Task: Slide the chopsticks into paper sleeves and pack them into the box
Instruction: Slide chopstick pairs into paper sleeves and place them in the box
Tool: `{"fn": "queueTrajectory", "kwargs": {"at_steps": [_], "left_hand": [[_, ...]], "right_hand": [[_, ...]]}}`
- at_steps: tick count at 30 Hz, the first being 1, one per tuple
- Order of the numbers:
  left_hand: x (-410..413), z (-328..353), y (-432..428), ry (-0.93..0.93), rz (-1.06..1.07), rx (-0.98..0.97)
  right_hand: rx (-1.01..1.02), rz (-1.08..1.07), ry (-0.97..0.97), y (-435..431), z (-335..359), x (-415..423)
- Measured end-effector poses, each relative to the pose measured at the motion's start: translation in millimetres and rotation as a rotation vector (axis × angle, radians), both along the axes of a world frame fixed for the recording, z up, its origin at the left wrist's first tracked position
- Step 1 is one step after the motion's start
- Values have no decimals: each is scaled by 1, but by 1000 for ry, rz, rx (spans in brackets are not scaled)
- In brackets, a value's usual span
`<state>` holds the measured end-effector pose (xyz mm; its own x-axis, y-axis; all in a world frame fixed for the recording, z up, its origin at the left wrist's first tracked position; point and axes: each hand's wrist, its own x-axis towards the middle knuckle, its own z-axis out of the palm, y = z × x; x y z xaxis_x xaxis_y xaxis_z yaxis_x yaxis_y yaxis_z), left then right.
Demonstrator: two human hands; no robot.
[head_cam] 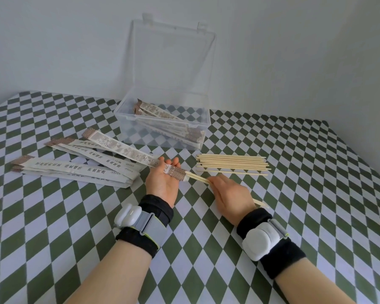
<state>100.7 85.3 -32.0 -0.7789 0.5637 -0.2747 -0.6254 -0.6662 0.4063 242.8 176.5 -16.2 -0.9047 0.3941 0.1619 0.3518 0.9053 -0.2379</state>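
My left hand [161, 183] holds a paper sleeve [176, 172] by its brown patterned mouth, above the table's middle. My right hand [230, 194] grips a pair of bamboo chopsticks [198, 178]; their tips sit inside the sleeve's mouth and their back ends stick out past my right wrist. A pile of bare chopsticks [232, 164] lies just beyond my right hand. Several empty sleeves [79, 167] lie spread out to the left. The clear plastic box [162, 119] stands at the back with its lid up, holding several sleeved pairs [169, 126].
A green and white diamond-patterned cloth [294, 172] covers the table. A pale wall stands right behind the box, and another wall closes the right side. Both wrists wear black bands with white devices.
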Motion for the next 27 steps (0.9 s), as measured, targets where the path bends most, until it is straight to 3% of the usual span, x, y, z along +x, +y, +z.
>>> {"fn": "queueTrajectory", "kwargs": {"at_steps": [27], "left_hand": [[0, 0, -4, 55, -4, 81]], "right_hand": [[-27, -24, -60, -2, -2, 0]]}}
